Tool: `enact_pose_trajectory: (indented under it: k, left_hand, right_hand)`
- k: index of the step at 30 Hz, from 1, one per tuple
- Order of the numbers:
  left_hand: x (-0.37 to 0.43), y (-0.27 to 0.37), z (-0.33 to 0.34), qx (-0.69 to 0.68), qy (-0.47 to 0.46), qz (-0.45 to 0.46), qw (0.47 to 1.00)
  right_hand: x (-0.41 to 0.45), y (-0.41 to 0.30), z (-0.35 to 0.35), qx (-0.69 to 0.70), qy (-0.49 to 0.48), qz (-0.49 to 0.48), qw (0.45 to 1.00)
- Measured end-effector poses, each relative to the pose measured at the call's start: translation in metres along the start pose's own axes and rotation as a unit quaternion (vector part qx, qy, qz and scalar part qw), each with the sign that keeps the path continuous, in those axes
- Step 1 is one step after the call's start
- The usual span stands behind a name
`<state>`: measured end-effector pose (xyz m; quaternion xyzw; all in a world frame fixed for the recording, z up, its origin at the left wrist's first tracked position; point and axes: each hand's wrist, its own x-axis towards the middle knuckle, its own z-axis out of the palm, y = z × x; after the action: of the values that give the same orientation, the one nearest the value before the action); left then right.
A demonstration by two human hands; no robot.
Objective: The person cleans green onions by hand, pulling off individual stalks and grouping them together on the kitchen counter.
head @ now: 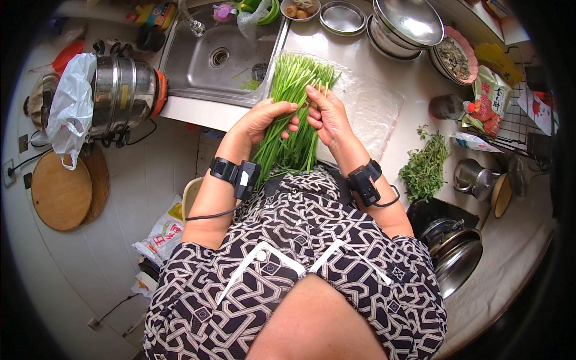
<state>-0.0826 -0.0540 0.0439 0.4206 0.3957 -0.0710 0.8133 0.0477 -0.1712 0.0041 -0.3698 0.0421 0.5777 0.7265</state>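
A thick bunch of long green chives (290,81), apparently garlic chives, lies across the counter's front edge, pale ends towards the back. Around its left side my left hand (263,120) is closed, thumb on top. My right hand (330,110) pinches a few stems between thumb and forefinger, near the bunch's right side. Under and beside the chives spreads a clear plastic bag (369,103). Both wrists wear strapped black devices. The green tips hang down near my patterned shirt, and some are hidden behind my left forearm.
A steel sink (198,63) with green scraps is at the back left. Steel bowls (407,22) and a plate of small shellfish (454,56) stand at the back right. Leafy herbs (425,166) lie right, near a lidded pan (459,261). A large steel pot (121,96) is at left.
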Motion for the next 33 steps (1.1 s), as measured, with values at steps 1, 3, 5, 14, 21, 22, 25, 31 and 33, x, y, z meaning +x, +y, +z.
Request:
enact_pose_trajectory:
  k: [1, 3, 5, 14, 21, 22, 25, 31, 33]
  left_hand:
    - [-0.002, 0.001, 0.001, 0.004, 0.002, 0.0, 1.0]
    - [-0.005, 0.001, 0.001, 0.002, 0.006, 0.007, 1.0]
    - [-0.007, -0.001, -0.002, -0.005, 0.014, 0.017, 1.0]
    - [-0.012, -0.012, -0.011, -0.003, 0.038, 0.041, 0.998]
    - [-0.018, -0.014, -0.013, -0.036, 0.043, 0.052, 0.997]
    - [-0.019, -0.014, -0.014, -0.042, 0.046, 0.052, 0.997]
    - [-0.02, -0.015, -0.016, -0.046, 0.048, 0.054, 0.996]
    - [-0.019, -0.02, -0.018, -0.031, 0.061, 0.063, 0.996]
    - [-0.019, -0.019, -0.017, -0.025, 0.069, 0.063, 0.995]
  right_hand:
    - [0.001, 0.001, -0.001, -0.001, -0.002, 0.001, 1.0]
    - [0.002, 0.004, -0.001, 0.0, 0.01, -0.006, 1.0]
    - [0.002, 0.007, -0.001, -0.002, 0.011, -0.003, 1.0]
    - [-0.001, 0.016, 0.008, -0.016, -0.02, -0.009, 1.0]
    - [0.0, 0.021, 0.012, -0.024, -0.012, -0.012, 1.0]
    - [0.001, 0.021, 0.013, -0.023, -0.01, -0.013, 1.0]
    - [0.0, 0.021, 0.016, -0.022, -0.015, -0.006, 1.0]
    - [0.002, 0.024, 0.014, -0.05, -0.01, 0.001, 0.999]
    - [0.002, 0.023, 0.015, -0.056, -0.009, 0.002, 0.998]
